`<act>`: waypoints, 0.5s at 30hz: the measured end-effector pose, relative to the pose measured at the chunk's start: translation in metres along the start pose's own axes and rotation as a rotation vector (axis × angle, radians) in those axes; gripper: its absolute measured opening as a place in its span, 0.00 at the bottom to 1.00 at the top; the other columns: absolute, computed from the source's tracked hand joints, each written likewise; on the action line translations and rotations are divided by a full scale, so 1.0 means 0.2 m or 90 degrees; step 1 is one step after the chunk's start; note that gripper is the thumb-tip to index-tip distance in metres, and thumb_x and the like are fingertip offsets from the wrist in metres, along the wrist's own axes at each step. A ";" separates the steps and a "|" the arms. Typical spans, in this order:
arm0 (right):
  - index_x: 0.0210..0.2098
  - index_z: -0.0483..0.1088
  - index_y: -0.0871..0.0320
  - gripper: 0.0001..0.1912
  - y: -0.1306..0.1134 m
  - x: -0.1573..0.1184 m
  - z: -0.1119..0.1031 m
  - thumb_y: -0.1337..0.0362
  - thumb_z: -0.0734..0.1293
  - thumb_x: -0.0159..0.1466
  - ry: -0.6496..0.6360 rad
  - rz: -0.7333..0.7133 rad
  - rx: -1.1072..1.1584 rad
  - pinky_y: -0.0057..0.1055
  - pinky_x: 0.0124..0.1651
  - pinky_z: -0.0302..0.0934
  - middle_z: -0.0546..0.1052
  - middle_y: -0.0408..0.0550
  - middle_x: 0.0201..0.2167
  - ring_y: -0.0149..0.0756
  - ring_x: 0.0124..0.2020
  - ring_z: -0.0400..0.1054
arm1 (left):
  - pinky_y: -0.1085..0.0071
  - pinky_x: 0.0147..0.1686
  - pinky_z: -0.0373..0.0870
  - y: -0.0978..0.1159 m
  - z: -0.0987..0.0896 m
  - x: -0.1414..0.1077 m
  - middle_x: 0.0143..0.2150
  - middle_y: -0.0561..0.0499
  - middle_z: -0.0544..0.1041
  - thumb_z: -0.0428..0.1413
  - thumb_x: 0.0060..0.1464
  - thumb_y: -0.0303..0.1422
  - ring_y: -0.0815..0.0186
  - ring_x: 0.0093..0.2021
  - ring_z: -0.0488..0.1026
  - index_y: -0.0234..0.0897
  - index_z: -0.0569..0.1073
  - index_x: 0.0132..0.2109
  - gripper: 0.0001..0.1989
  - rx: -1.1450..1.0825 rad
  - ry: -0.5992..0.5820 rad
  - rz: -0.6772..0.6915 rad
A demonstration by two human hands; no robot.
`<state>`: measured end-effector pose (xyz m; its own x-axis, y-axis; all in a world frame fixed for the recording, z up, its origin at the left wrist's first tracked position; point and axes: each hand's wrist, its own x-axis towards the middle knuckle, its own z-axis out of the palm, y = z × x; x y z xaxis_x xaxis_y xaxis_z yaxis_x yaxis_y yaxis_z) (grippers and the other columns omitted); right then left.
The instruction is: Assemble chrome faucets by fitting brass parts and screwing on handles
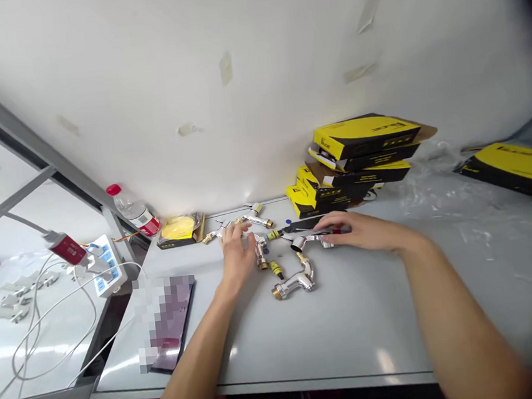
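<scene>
Several chrome faucet parts with brass ends lie on the grey table. My left hand (238, 252) has its fingers curled over a chrome faucet body (261, 255); its fingertips partly hide the grip. My right hand (360, 231) is closed around the red and black handle of a screwdriver (339, 230), whose thin shaft points left. Just under that hand lies a chrome spout piece (305, 241). Nearer to me is a curved chrome faucet (297, 279), with a yellow-and-black cartridge (276, 269) beside it. Another chrome faucet (256, 220) rests behind my left hand.
Yellow-and-black boxes (366, 136) are stacked by the wall, and another box (516, 163) sits far right beside clear plastic wrap (444, 188). On the left are an open box (182, 229), a bottle (135, 212), a phone (177, 324) and a power strip (107, 265) with cables.
</scene>
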<state>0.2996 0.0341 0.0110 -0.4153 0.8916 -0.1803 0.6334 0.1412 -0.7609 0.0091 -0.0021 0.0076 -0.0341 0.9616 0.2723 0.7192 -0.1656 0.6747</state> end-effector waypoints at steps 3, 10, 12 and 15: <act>0.48 0.75 0.54 0.28 -0.01 0.00 -0.01 0.41 0.64 0.60 0.078 -0.005 0.031 0.39 0.50 0.66 0.78 0.51 0.46 0.45 0.46 0.72 | 0.55 0.56 0.58 -0.05 -0.01 0.03 0.49 0.43 0.73 0.51 0.57 0.28 0.54 0.53 0.66 0.39 0.73 0.49 0.13 0.069 0.090 -0.097; 0.42 0.77 0.54 0.23 0.12 -0.01 -0.05 0.43 0.66 0.58 0.035 0.016 0.029 0.41 0.49 0.68 0.79 0.52 0.42 0.47 0.45 0.73 | 0.54 0.55 0.57 -0.10 0.00 0.03 0.50 0.44 0.74 0.52 0.55 0.29 0.51 0.55 0.63 0.41 0.73 0.47 0.13 0.195 0.024 -0.145; 0.38 0.77 0.54 0.21 0.17 -0.01 -0.06 0.45 0.69 0.54 0.016 0.016 0.026 0.43 0.46 0.69 0.80 0.53 0.39 0.48 0.42 0.74 | 0.54 0.55 0.57 -0.11 0.00 0.02 0.51 0.44 0.73 0.52 0.54 0.28 0.51 0.55 0.63 0.41 0.74 0.47 0.13 0.219 -0.006 -0.132; 0.38 0.77 0.55 0.21 0.16 -0.02 -0.07 0.47 0.69 0.53 0.041 0.034 0.017 0.42 0.42 0.69 0.80 0.54 0.36 0.47 0.39 0.73 | 0.54 0.53 0.58 -0.11 0.00 0.02 0.51 0.44 0.74 0.52 0.53 0.27 0.51 0.54 0.63 0.41 0.74 0.48 0.15 0.231 -0.023 -0.127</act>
<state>0.3301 0.0415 -0.0032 -0.3390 0.9232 -0.1811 0.6349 0.0824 -0.7682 -0.0067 0.0052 -0.0055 -0.1778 0.9752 0.1316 0.8989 0.1065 0.4250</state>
